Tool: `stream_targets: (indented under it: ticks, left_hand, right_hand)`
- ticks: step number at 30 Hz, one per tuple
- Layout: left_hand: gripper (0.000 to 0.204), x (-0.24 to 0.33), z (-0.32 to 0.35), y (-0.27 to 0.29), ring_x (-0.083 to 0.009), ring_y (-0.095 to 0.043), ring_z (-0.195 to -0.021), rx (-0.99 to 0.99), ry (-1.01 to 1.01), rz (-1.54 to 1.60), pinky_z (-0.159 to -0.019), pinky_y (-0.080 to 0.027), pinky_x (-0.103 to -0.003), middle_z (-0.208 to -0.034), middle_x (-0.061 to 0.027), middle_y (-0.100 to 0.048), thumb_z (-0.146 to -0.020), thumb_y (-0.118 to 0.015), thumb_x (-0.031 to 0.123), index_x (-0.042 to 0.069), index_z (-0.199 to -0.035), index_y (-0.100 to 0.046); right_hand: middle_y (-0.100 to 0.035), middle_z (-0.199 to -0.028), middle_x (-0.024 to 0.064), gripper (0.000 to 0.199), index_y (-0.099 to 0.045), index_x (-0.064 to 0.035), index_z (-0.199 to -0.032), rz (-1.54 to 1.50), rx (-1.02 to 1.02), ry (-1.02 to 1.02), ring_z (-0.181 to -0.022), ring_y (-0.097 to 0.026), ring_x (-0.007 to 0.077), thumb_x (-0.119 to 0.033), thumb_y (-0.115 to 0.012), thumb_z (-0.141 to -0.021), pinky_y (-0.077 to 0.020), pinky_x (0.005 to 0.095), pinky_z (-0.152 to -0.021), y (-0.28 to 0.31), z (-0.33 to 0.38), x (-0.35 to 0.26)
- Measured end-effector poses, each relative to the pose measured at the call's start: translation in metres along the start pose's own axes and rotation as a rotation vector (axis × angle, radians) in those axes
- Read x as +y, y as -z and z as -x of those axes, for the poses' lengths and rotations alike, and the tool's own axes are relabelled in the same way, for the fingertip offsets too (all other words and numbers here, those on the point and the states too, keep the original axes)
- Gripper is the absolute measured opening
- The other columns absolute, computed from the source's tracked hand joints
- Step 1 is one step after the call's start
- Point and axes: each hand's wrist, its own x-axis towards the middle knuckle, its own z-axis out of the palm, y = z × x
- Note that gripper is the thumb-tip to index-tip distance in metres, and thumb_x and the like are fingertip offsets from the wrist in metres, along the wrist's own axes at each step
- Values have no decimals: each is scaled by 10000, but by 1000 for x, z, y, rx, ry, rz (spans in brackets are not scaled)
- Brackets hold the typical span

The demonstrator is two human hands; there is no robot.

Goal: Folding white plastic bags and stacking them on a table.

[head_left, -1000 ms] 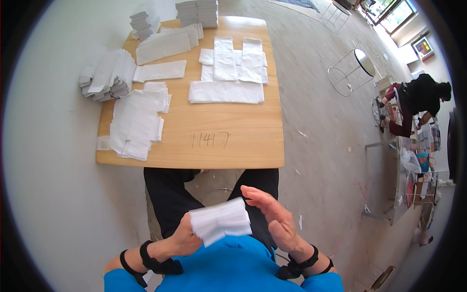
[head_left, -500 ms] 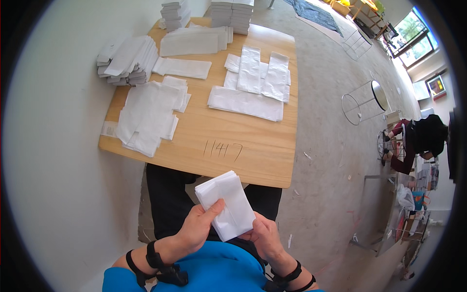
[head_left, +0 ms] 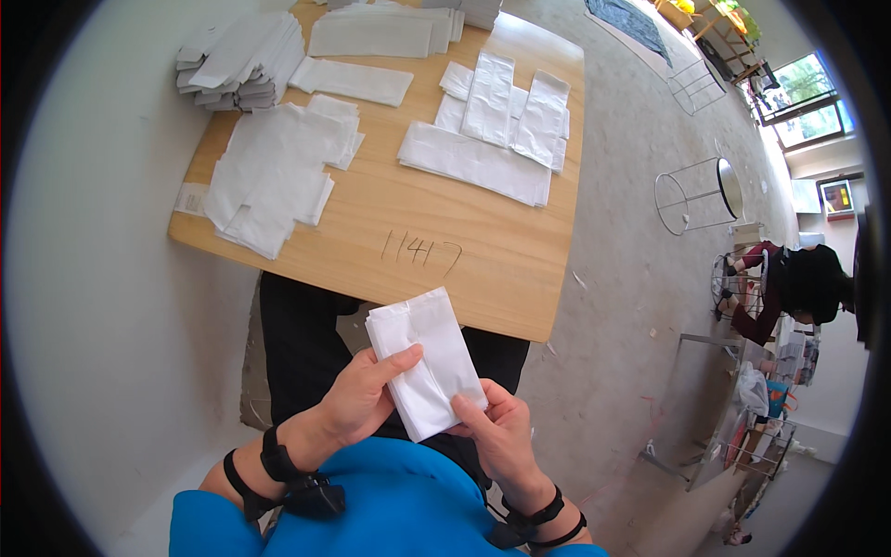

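Observation:
Over my lap, just off the table's near edge, is a small stack of folded white sheets (head_left: 432, 320), thin and slightly creased, held tilted. My left hand (head_left: 360, 397) grips its left side, thumb pressed on the top face and fingers underneath. At the lower right corner my right hand (head_left: 504, 434) pinches the stack, its thumb on top; the fingers behind are partly hidden. Beyond, on the wooden table (head_left: 483, 251), lie a spread pile of white sheets (head_left: 269, 172) at left and several flat folded white strips (head_left: 473, 162) at right.
A thick heap of white folded pieces (head_left: 241, 60) stands at the table's far left by the wall. More long white strips (head_left: 371, 32) lie at the back. To the right are a round stool (head_left: 729, 188), a seated person (head_left: 803, 283) and a metal-legged table (head_left: 733, 418).
The view has shifted, so the table sits higher in the picture. My right thumb has moved from the stack's edge onto its top face. The left hand keeps its grip.

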Motion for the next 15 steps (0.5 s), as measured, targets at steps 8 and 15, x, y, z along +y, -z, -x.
stream_targets:
  ticks: [8, 15]
  left_hand:
    - [439, 6, 1, -7, -268, -515, -1228, -41, -22, 120, -1059, -413, -419, -1325, -169, -517, -1016, -414, 212, -10, -1388, -344]
    - [450, 2, 4, -7, -257, -523, -1218, -8, 43, 69, -1039, -432, -418, -1315, -162, -529, -1001, -468, 209, -1, -1383, -360]
  right_hand:
    - [-651, -1042, 103, 249, -613, 14, -1097, 502, 239, 513, -869, -635, 168, -46, -641, -858, -516, 264, -742, 22, 8, -12]
    - [-620, -1091, 137, 335, -668, -11, -1017, 974, 70, 944, -934, -598, 236, 23, -747, -693, -503, 320, -772, 12, 2, -49]
